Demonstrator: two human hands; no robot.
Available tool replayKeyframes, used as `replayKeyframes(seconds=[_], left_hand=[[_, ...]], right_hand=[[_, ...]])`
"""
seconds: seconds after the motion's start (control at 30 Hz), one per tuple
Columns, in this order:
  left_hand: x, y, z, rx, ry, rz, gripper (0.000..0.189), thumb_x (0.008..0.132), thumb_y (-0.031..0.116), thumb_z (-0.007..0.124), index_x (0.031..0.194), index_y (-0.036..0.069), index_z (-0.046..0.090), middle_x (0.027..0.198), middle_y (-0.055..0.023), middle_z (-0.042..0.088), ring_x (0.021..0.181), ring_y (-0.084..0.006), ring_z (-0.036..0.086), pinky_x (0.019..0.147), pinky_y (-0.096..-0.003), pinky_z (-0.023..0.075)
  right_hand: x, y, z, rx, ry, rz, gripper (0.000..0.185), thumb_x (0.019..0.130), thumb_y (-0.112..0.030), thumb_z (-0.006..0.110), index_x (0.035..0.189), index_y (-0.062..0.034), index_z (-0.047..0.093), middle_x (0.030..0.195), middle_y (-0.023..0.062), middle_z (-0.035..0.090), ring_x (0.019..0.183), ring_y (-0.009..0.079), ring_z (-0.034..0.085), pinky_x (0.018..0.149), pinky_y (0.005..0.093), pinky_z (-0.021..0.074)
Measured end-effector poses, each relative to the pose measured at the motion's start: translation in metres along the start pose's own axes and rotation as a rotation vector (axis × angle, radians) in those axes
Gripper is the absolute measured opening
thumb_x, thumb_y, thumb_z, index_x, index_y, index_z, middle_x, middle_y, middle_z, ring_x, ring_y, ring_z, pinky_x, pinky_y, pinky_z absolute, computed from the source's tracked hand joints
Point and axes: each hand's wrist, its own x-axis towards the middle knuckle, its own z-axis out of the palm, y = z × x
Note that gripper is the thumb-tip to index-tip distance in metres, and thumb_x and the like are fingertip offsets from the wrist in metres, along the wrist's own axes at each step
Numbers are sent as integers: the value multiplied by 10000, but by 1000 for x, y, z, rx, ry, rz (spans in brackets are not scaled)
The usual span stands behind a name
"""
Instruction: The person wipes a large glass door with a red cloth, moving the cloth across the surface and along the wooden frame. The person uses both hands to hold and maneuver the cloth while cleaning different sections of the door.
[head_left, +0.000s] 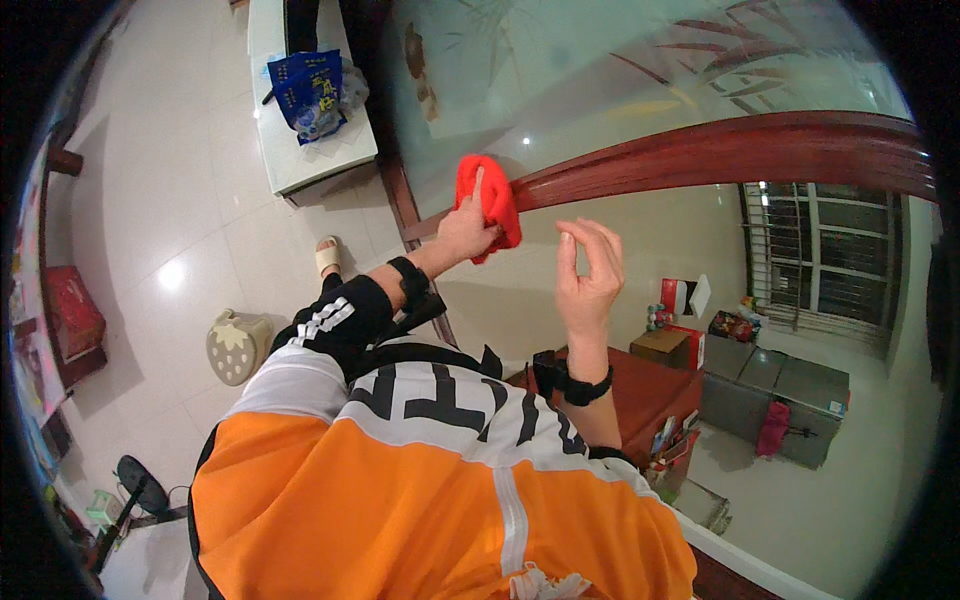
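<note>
My left hand (469, 225) presses a folded red cloth (491, 191) against a frosted glass panel, with the index finger stretched along the cloth. The cloth lies over the end of a dark red wooden rail (675, 154) and covers part of it. Above the rail, the glass panel (570, 82) bears painted bamboo leaves. My right hand (592, 277) is raised below the rail, apart from it. Its fingers are loosely curled towards the thumb, with nothing held.
A white cabinet (315, 169) carries a blue printed bag (307, 97). On the tiled floor stands a strawberry-patterned stool (238, 349). To the right are a reddish-brown table (645, 375), a cardboard box (660, 346), a grey cabinet (780, 405) and a barred window (832, 255).
</note>
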Motion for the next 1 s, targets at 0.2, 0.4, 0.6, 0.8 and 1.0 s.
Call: replayKeyframes(seconds=[0.2,0.4,0.6,0.8,1.0], left_hand=[[-22,100,-50,-66,193,407,1039,813,377,770,1630,113,183,1123,-206,655,987,-413,679,794,-504,563],[21,41,-42,-27,260,378,845,868,343,728,1585,140,330,1185,-165,629,984,-409,655,856,-481,547],[50,20,-17,-410,230,28,793,924,356,664,1595,123,310,1418,-301,483,1246,-475,528,1024,-518,466],[66,101,-50,-247,639,478,858,933,330,676,1638,146,224,1424,-444,368,1307,-589,410,1132,-584,342],[135,61,-82,-454,563,206,779,969,262,630,1633,146,238,1442,-306,456,1320,-508,439,1127,-534,367]], right_hand=[[-7,2,-6,-6,78,29,118,873,3,702,974,-46,739,980,96,743,986,313,670,885,403,522],[1,-6,-6,32,19,-25,129,869,13,701,979,-45,736,969,95,741,971,319,678,881,407,529],[2,-14,2,81,4,-59,128,867,20,696,978,-35,732,965,98,740,978,317,681,881,406,532],[16,-21,1,91,-29,-128,131,864,20,697,984,-21,730,966,99,741,981,317,683,889,409,534],[13,-19,8,70,-19,-103,88,877,-1,694,957,-19,724,954,107,734,949,322,677,873,407,533]])
